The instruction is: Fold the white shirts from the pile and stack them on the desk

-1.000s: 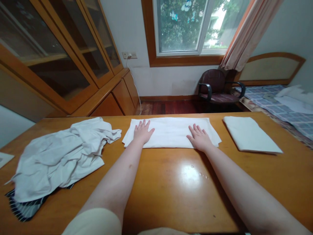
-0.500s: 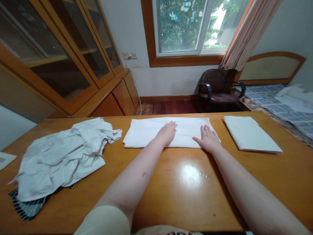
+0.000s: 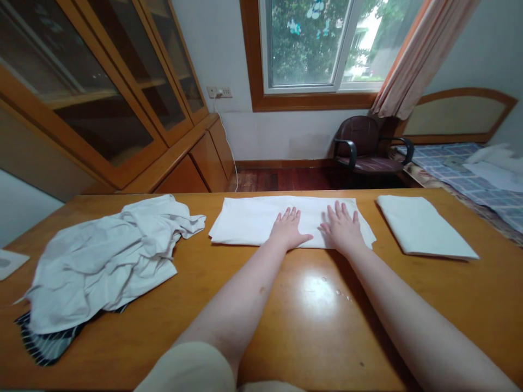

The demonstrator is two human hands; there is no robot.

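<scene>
A white cloth (image 3: 245, 222), folded into a long flat strip, lies across the far part of the wooden table (image 3: 294, 337). My left hand (image 3: 288, 228) rests on it just right of its middle, fingers spread and thumb pointing right. Close beside it, my right hand (image 3: 343, 228) is over the right part of the strip with fingers apart; a shadow shows along its left side, and whether the whole palm touches cannot be made out. Neither hand grips anything. To the right lies a second white cloth (image 3: 423, 226), folded into a neat flat rectangle.
A crumpled heap of white cloth (image 3: 102, 261) covers the table's left side, with a black striped fabric (image 3: 49, 340) sticking out beneath. A white flat item (image 3: 12, 263) sits at the left edge. Beyond the table stand a glass-door cabinet (image 3: 163, 136), an armchair (image 3: 362, 144) and a bed (image 3: 453, 169).
My left hand has turned and spread its fingers, moving slightly right. The right hand has shifted a little left, so the two are closer together. The view has moved slightly.
</scene>
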